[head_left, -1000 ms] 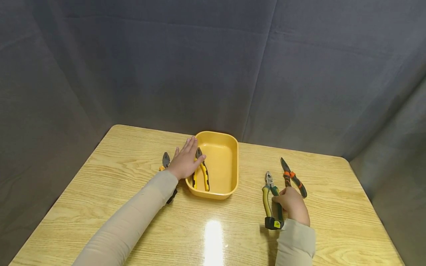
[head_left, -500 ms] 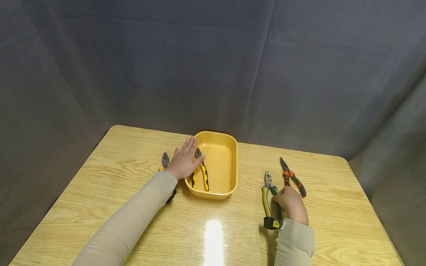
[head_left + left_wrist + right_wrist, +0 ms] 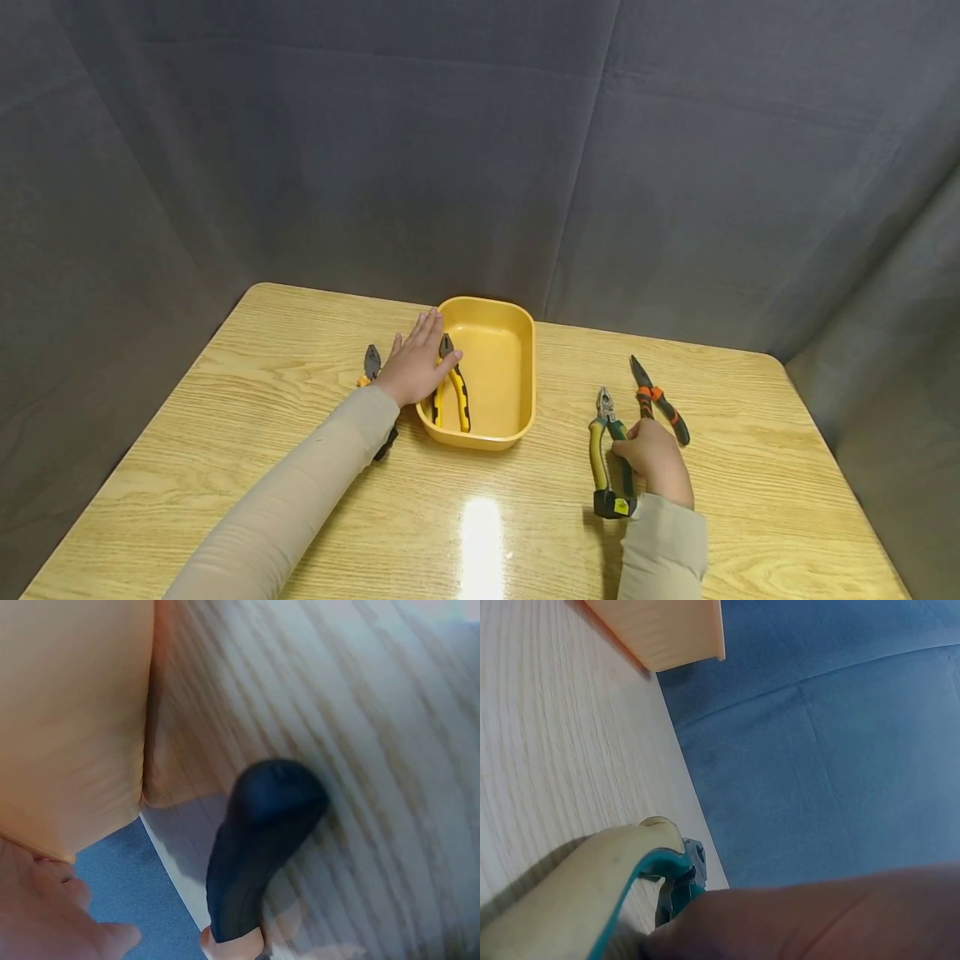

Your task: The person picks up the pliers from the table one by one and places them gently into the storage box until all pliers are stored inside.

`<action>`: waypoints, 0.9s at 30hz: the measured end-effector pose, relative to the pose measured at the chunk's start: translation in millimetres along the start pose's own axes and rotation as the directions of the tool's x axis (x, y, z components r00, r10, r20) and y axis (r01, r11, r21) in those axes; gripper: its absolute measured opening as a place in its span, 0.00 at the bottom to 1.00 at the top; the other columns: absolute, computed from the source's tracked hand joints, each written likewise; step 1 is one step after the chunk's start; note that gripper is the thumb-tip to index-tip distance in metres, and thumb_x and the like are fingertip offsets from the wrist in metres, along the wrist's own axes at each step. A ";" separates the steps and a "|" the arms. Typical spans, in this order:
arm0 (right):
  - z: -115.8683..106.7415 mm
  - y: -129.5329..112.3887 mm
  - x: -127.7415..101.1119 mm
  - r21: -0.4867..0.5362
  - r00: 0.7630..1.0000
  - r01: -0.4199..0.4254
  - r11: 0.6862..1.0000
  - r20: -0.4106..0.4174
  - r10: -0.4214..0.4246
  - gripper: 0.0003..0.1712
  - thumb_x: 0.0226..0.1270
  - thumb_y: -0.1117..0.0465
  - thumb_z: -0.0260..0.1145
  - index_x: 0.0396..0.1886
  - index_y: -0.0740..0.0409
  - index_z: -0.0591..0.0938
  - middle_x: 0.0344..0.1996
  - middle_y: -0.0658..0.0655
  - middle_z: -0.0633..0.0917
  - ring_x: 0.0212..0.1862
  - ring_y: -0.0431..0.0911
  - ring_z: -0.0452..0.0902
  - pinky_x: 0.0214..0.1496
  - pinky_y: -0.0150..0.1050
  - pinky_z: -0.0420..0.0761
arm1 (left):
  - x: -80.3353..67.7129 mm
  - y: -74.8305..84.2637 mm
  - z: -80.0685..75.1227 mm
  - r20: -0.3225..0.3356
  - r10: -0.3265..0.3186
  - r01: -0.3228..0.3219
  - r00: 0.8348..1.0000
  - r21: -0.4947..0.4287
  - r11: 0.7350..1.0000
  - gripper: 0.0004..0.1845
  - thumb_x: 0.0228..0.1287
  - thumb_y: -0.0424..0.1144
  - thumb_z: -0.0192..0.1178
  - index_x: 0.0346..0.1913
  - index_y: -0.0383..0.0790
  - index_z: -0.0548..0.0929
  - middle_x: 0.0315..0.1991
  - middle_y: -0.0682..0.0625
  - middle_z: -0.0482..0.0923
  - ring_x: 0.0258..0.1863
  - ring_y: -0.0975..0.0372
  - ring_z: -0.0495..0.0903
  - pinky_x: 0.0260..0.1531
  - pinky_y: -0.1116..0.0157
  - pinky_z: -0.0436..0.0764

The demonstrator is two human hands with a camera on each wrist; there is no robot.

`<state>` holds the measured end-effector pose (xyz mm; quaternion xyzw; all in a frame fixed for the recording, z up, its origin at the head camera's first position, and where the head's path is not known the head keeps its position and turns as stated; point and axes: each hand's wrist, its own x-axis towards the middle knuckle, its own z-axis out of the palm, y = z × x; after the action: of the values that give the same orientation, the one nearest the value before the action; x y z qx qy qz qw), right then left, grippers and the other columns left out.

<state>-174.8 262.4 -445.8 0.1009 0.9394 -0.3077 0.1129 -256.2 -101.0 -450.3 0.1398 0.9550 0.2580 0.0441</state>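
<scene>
My left hand (image 3: 416,362) lies with straight fingers along the left rim of a yellow plastic bin (image 3: 498,383), its thumb reaching over the inside. Yellow-and-black pliers (image 3: 461,402) lie in the bin under that thumb. Partly hidden below the left forearm are dark-jawed pliers (image 3: 372,361); their black handle end (image 3: 262,840) shows in the left wrist view. On the right, my right hand (image 3: 658,458) grips the green handle of yellow-and-green combination pliers (image 3: 597,454), which point away from me with handles spread. The right wrist view shows their yellow handle (image 3: 577,900) close up.
Orange-and-black long-nose pliers (image 3: 670,415) lie just beyond the right hand, handles apart. The wooden table (image 3: 480,483) ends at a grey curtain (image 3: 480,150) behind the bin. Bare tabletop lies between the bin and the right-hand pliers.
</scene>
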 end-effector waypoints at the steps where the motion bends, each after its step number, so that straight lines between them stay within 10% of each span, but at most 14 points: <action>1: 0.0 -0.3 -0.2 -0.003 1.000 0.004 1.000 -0.001 -0.004 0.10 0.63 0.65 0.66 0.29 0.65 0.72 0.28 0.58 0.75 0.30 0.49 0.71 0.29 0.39 0.72 | -0.1 -0.1 -0.1 0.000 0.000 0.000 1.000 -0.003 1.000 0.41 0.82 0.59 0.39 0.82 0.37 0.39 0.83 0.44 0.32 0.81 0.53 0.32 0.75 0.40 0.37; 27: 0.0 8.2 5.7 0.054 0.999 0.033 0.998 -0.001 -0.033 0.09 0.62 0.65 0.68 0.24 0.65 0.80 0.17 0.52 0.75 0.20 0.43 0.71 0.25 0.37 0.76 | 5.0 -5.9 4.2 -0.003 -0.004 0.004 1.000 -0.031 1.000 0.42 0.81 0.59 0.40 0.82 0.38 0.39 0.83 0.45 0.32 0.81 0.54 0.31 0.75 0.40 0.37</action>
<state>-178.2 269.5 -452.0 0.0884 0.9322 -0.3348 0.1050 -261.8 -102.4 -456.9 0.1367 0.9512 0.2729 0.0452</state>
